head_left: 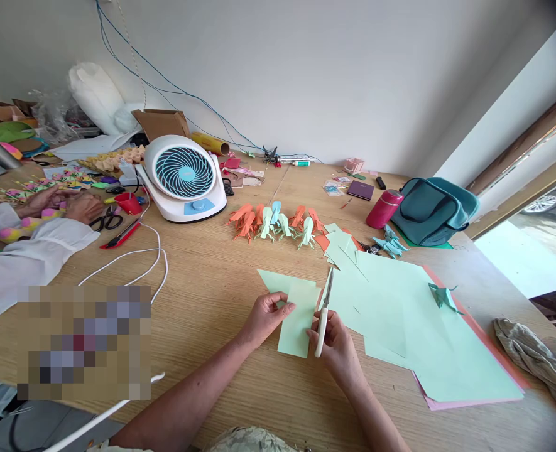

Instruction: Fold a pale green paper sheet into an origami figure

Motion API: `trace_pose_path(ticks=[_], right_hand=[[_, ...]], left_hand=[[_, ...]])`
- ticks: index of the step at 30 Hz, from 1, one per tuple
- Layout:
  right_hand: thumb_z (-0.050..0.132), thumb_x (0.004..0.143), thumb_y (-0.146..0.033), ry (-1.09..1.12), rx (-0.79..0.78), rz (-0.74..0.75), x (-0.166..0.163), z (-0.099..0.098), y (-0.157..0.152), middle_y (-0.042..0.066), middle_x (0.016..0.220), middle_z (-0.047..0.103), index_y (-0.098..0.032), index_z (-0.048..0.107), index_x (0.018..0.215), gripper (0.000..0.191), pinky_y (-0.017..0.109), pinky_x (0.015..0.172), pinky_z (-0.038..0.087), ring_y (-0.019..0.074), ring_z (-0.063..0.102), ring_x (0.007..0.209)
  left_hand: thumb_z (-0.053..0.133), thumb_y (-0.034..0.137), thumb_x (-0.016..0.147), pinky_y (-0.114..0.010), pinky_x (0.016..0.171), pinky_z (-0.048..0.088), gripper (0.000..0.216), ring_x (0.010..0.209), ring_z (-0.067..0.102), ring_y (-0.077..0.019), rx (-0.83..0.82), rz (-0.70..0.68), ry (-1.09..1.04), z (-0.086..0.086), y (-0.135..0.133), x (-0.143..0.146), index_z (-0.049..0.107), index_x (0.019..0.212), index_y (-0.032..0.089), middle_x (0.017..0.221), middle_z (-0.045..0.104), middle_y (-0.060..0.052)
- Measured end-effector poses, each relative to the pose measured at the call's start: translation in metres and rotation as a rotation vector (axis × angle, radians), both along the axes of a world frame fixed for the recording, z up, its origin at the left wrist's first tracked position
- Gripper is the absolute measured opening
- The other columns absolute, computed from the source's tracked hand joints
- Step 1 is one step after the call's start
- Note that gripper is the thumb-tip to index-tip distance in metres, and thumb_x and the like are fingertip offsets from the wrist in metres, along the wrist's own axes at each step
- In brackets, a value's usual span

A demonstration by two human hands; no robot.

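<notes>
My left hand (272, 316) pinches a pale green sheet of paper (297, 326) between thumb and fingers, above the wooden table. Part of the paper reaches out behind the hand to the upper left, ending in a pointed corner. In my right hand (335, 342) is a pair of scissors (323, 323) with white handles, its blades pointing away from me along the paper's right edge. The blades look close together; whether they touch the paper I cannot tell.
Large green sheets (400, 307) lie to the right, with a folded teal paper figure (445, 297) on them. Several orange and green folded figures (266, 223) stand behind. A white fan (183, 179), pink bottle (384, 208) and teal bag (435, 210) stand farther back. A co-worker's hands (82, 206) are at left.
</notes>
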State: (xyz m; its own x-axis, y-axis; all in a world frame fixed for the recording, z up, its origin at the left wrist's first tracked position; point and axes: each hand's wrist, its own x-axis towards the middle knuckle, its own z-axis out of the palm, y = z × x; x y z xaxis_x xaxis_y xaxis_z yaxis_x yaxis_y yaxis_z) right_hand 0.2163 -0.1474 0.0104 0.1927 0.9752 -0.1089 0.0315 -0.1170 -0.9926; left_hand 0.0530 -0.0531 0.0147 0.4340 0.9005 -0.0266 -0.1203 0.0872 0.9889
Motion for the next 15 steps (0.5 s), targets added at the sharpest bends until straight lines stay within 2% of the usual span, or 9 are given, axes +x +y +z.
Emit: trace_pose_path(ticks=[3,8,10,15], right_hand=[[0.073,0.079,-0.042,0.003,0.010,0.004,0.000,0.002,-0.001,-0.001,0.078,0.057,-0.023,0.051,0.106,0.040,0.029,0.063,0.044,0.0165,0.052,0.070],[0.065,0.083,-0.055,0.013,0.040,0.008,0.006,0.008,-0.003,-0.001,0.072,0.053,-0.022,0.054,0.099,0.039,0.028,0.058,0.039,0.0158,0.046,0.064],[0.055,0.086,-0.062,0.055,0.048,0.091,0.009,0.011,-0.004,0.000,0.068,0.054,-0.022,0.055,0.096,0.041,0.028,0.056,0.036,0.0161,0.044,0.061],[0.039,0.090,-0.069,0.140,0.087,0.419,0.010,0.016,-0.010,0.003,0.062,0.057,-0.019,0.059,0.098,0.055,0.032,0.057,0.039,0.0169,0.047,0.055]], left_hand=[[0.075,0.042,0.075,-0.021,0.053,0.033,0.030,0.052,0.041,-0.0083,-0.050,0.069,0.009,0.000,0.002,-0.001,0.065,0.065,0.015,0.055,0.051,0.005],[0.084,0.033,0.067,-0.021,0.056,0.045,0.025,0.058,0.057,-0.0103,-0.397,0.180,-0.322,-0.002,0.011,-0.006,0.067,0.069,0.014,0.066,0.065,0.001],[0.084,0.031,0.066,-0.022,0.059,0.050,0.024,0.062,0.062,-0.0114,-0.446,0.242,-0.400,-0.003,0.017,-0.008,0.067,0.072,0.015,0.072,0.069,-0.001],[0.077,0.023,0.076,-0.022,0.070,0.056,0.015,0.075,0.069,-0.0127,-0.531,0.408,-0.544,-0.003,0.033,-0.018,0.069,0.087,0.017,0.086,0.074,-0.003]])
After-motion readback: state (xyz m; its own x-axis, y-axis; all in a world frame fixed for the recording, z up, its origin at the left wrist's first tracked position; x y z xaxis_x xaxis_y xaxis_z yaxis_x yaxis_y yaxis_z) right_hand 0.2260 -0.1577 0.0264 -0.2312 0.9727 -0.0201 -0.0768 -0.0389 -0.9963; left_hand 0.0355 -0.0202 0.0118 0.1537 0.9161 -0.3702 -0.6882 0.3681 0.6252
